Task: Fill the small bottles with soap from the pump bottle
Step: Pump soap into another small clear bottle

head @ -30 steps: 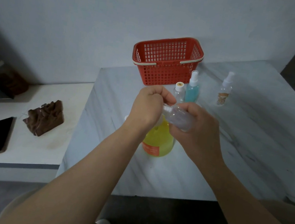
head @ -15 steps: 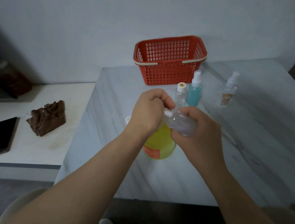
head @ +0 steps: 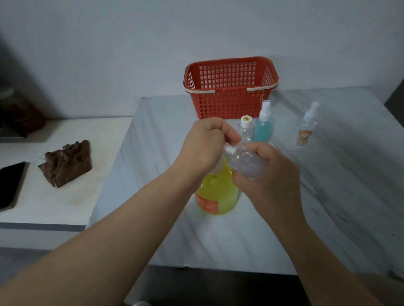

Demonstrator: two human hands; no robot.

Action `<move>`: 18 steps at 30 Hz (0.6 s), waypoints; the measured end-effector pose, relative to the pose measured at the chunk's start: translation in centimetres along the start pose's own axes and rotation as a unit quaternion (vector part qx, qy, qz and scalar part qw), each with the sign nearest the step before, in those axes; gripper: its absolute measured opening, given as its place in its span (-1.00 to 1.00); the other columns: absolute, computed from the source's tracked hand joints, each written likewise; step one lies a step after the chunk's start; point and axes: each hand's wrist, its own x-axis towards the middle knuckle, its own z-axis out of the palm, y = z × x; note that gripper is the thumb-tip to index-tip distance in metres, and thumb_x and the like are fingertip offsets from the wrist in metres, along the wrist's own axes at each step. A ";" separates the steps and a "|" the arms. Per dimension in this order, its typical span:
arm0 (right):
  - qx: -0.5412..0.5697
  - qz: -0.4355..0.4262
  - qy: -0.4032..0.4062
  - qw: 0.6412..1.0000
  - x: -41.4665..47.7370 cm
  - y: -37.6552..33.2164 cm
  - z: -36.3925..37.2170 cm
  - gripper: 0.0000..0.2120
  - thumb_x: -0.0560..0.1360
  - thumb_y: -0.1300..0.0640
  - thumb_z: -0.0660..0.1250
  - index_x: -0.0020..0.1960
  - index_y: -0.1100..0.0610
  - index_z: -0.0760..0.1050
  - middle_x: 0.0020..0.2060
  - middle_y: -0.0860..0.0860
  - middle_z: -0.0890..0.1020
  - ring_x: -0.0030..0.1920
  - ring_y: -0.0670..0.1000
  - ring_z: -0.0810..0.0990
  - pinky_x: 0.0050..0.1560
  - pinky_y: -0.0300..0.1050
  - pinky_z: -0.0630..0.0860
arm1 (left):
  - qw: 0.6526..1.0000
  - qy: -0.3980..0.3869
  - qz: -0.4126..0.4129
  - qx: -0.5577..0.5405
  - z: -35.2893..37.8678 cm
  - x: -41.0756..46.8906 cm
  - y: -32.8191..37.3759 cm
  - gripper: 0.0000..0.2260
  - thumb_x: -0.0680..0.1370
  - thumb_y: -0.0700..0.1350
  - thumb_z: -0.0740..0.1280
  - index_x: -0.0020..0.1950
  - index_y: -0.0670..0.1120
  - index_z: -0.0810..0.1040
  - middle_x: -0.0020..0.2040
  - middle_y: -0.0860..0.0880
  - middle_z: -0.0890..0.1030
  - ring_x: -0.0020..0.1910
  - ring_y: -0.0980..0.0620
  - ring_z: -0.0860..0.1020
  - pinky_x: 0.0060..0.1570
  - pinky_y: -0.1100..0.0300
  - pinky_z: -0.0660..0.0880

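Above pump bottle [head: 216,192], right hand [head: 273,184] grips tilted clear bottle [head: 245,162]; left hand [head: 204,145] pinches its neck.

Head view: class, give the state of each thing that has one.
Clear bottle: tilted, held by right hand, left hand pinching its neck.
Pump bottle: upright, holding yellow soap.
White-capped bottle: upright, capped.
Blue spray bottle: upright, sprayer on.
Labelled spray bottle: upright, sprayer on.
Phone: flat, screen dark.

Pump bottle [head: 217,195] head hidden beneath left hand [head: 203,145]. Small clear bottle [head: 244,162] base buried in right hand [head: 271,176] grip, mouth covered by left fingers. Spray bottle [head: 306,130] label beyond right hand unreadable. Forearms cut by bottom edge.
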 end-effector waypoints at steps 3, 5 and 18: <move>0.004 0.003 -0.005 1.000 -0.1 0.2 0.1 -0.78 0.24 0.23 0.45 -0.16 0.00 0.57 -0.38 -0.09 0.57 -0.31 -0.05 0.50 -0.31 -0.25 0.39 | 1.000 -0.003 0.001 0.000 0.0 0.2 -0.4 -0.67 0.40 -0.40 0.05 -0.32 -0.13 0.55 -0.34 -0.07 0.55 -0.32 0.02 0.46 -0.34 0.20 0.36; 0.004 0.001 -0.008 1.000 -0.1 0.3 0.1 -0.77 0.24 0.23 0.46 -0.15 0.00 0.57 -0.37 -0.09 0.57 -0.30 -0.05 0.51 -0.31 -0.27 0.38 | 1.000 -0.004 0.004 0.001 0.1 0.3 -0.7 -0.67 0.39 -0.40 0.05 -0.32 -0.12 0.55 -0.34 -0.06 0.55 -0.31 0.02 0.47 -0.33 0.20 0.35; 0.011 0.024 -0.029 0.999 -0.1 0.8 0.3 -0.78 0.24 0.22 0.45 -0.16 -0.01 0.56 -0.36 -0.08 0.58 -0.30 -0.04 0.54 -0.30 -0.15 0.44 | 1.000 0.007 -0.001 0.008 0.6 0.7 -1.4 -0.67 0.38 -0.42 0.03 -0.32 -0.13 0.53 -0.34 -0.05 0.54 -0.31 0.01 0.46 -0.30 0.20 0.37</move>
